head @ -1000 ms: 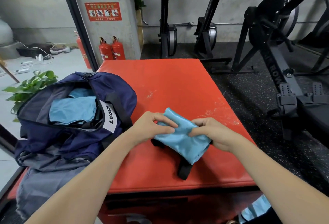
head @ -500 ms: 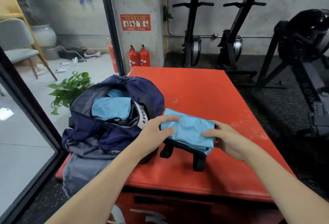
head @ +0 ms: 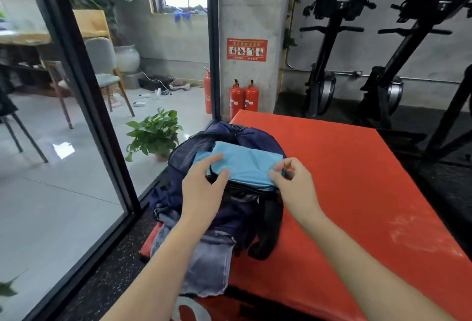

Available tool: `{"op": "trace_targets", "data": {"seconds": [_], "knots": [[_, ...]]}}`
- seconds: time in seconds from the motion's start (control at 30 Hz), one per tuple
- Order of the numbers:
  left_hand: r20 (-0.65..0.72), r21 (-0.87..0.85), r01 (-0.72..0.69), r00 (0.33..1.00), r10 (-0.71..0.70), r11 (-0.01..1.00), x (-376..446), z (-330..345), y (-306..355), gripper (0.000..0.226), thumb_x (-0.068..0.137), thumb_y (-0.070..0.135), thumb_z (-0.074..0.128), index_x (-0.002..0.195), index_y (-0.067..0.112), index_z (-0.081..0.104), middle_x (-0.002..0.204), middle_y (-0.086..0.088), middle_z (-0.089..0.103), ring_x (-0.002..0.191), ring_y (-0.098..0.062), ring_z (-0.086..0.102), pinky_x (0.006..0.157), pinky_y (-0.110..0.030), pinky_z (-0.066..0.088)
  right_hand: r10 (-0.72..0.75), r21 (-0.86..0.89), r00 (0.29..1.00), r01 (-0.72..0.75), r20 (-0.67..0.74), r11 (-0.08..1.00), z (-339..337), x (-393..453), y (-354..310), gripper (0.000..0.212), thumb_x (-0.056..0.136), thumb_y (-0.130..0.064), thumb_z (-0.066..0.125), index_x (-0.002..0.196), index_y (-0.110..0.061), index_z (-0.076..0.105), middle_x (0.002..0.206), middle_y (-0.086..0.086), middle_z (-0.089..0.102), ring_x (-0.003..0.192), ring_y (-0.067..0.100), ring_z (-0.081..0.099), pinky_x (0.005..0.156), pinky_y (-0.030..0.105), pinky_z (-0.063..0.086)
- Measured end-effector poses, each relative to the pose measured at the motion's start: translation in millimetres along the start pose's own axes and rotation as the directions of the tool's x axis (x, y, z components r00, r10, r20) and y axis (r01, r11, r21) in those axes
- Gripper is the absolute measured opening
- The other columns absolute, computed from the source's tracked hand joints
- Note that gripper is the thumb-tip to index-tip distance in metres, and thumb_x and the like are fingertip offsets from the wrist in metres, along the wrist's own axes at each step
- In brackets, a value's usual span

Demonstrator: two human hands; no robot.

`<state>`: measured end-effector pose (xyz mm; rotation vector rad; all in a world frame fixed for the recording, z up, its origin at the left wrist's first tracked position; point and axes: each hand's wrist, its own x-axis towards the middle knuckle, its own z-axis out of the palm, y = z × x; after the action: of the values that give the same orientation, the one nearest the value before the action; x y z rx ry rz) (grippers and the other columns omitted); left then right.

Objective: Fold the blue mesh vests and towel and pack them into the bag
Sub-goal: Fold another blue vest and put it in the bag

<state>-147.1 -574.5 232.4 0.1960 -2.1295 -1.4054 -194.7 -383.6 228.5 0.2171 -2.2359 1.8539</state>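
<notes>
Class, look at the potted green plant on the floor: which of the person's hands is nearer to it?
Left. The left hand is just right of the plant, over the bag; the right hand lies farther right.

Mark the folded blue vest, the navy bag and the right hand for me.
folded blue vest (head: 246, 165), head view, middle of its top face.
navy bag (head: 255, 133), head view, far rim of the opening.
right hand (head: 296, 185), head view, back of the hand.
</notes>
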Motion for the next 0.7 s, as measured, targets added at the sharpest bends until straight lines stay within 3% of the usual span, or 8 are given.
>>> {"op": "trace_targets", "data": {"seconds": [0.1,0.23,0.33,0.4,0.5,0.57,0.7], "knots": [[-0.042,0.017,0.043,0.998,-0.042,0.999,29,-23,-17,0.028,0.092,0.027,0.066,0.118,0.037,0.066,0.121,0.017,0.062,0.106,-0.007,0.055,0.101,-0.029,0.042,0.036,0.016,0.997,-0.037,0.074,0.999,50,18,-3,0.016,0.089,-0.007,0.066,0.083,-0.02,0.058,0.079,-0.004,0.06,0.067,0.011,0.05,0.066,0.032,0.042],[0.014,0.106,-0.001,1.0,-0.001,0.994,65,-24,-41,0.029,0.094,0.017,0.064,0.121,0.027,0.066,0.12,0.014,0.059,0.114,-0.003,0.049,0.096,-0.015,0.031,0.147,0.003,0.986,-0.147,0.073,0.989,97,40,9,0.026,0.091,-0.008,0.062,0.08,-0.029,0.074,0.083,-0.008,0.068,0.058,0.006,0.05,0.059,0.027,0.04],[0.097,0.161,-0.003,0.995,-0.013,0.987,83,-14,-57,0.031,0.093,0.016,0.065,0.124,0.022,0.066,0.126,0.007,0.061,0.116,-0.005,0.051,0.098,-0.014,0.03,0.223,-0.025,0.974,-0.222,0.044,0.975,107,52,20,0.032,0.091,-0.008,0.063,0.075,-0.033,0.076,0.094,-0.013,0.073,0.089,0.007,0.066,0.079,0.026,0.05],[0.152,0.187,0.013,0.987,-0.042,0.982,92,-5,-63,0.033,0.094,0.016,0.064,0.127,0.021,0.065,0.13,0.006,0.059,0.116,-0.005,0.051,0.095,-0.01,0.029,0.24,-0.099,0.97,-0.237,0.028,0.967,104,56,23,0.027,0.093,-0.011,0.063,0.083,-0.031,0.076,0.097,-0.015,0.072,0.095,0.007,0.065,0.08,0.021,0.048],[0.207,0.201,-0.009,0.978,-0.033,0.98,104,11,-67,0.033,0.095,0.014,0.062,0.127,0.022,0.063,0.128,0.006,0.058,0.096,0.003,0.051,0.081,0.003,0.03,0.195,-0.218,0.981,-0.193,-0.014,0.956,97,60,26,0.021,0.095,-0.013,0.059,0.092,-0.027,0.074,0.095,-0.012,0.07,0.068,0.003,0.059,0.058,0.016,0.039],[0.227,0.203,-0.028,0.974,-0.02,0.979,113,22,-65,0.032,0.095,0.014,0.062,0.126,0.022,0.063,0.126,0.007,0.058,0.089,0.003,0.05,0.076,0.005,0.029,0.147,-0.295,0.988,-0.156,-0.053,0.943,93,66,25,0.02,0.097,-0.013,0.055,0.092,-0.027,0.069,0.091,-0.009,0.069,0.058,0.004,0.052,0.052,0.02,0.034],[0.278,0.231,-0.059,0.961,-0.007,0.971,130,33,-70,0.033,0.096,0.017,0.062,0.128,0.022,0.063,0.127,0.003,0.059,0.097,-0.004,0.049,0.087,-0.009,0.029,0.096,-0.417,0.994,-0.111,-0.057,0.902,90,74,27,0.005,0.097,-0.022,0.056,0.098,-0.024,0.052,0.079,-0.001,0.061,0.059,0.014,0.053,0.055,0.032,0.037]]}}
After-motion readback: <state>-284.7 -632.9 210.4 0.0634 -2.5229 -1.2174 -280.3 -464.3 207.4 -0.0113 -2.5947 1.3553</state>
